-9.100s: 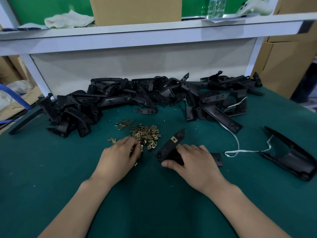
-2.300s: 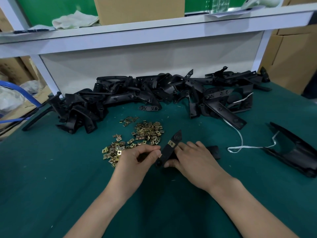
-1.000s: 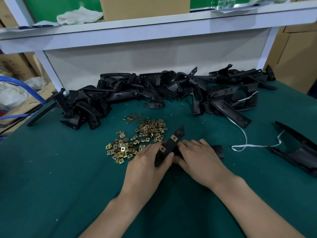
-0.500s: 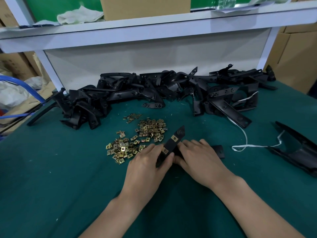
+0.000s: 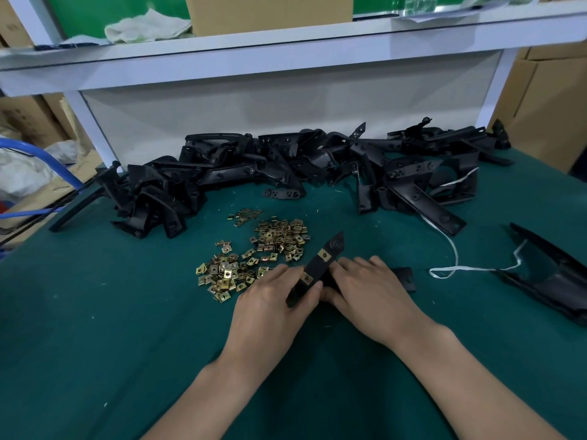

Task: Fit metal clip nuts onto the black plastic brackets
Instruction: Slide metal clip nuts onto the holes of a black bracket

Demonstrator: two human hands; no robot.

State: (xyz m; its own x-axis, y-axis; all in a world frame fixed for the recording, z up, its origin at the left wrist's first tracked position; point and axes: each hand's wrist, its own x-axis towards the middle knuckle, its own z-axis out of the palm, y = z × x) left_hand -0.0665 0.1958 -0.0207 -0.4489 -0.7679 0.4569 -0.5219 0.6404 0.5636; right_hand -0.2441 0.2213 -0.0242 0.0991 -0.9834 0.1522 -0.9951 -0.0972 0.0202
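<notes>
Black bracket (image 5: 330,249), bearing 2 fitted nuts (image 5: 324,254), lies just right of the clip-nut pile (image 5: 254,258) on the surface (image 5: 95,312). The left hand (image 5: 270,309) pinches its near end and the right hand (image 5: 371,296) curls its fingers (image 5: 349,268) round its side. Long axis runs near-left to far-right, tip pointing away

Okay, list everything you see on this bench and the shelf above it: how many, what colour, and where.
held bracket: one, black, table centre, between both grips
fitted clip nuts: two, brass, on the held bracket
loose clip nuts: many, brass, scattered left of and beyond the held bracket
bracket pile: many, black, along the table's far side
moulded part: one, black, table's right edge
string: one, white, between bracket pile and moulded part
table cover: one, dark green
shelf: one, white, above the table
cardboard box: one, brown, on the shelf
cloth: one, off-white, left of the cardboard box
left grip: one, pinches the held bracket's near end
right grip: one, holds the held bracket from the right
</notes>
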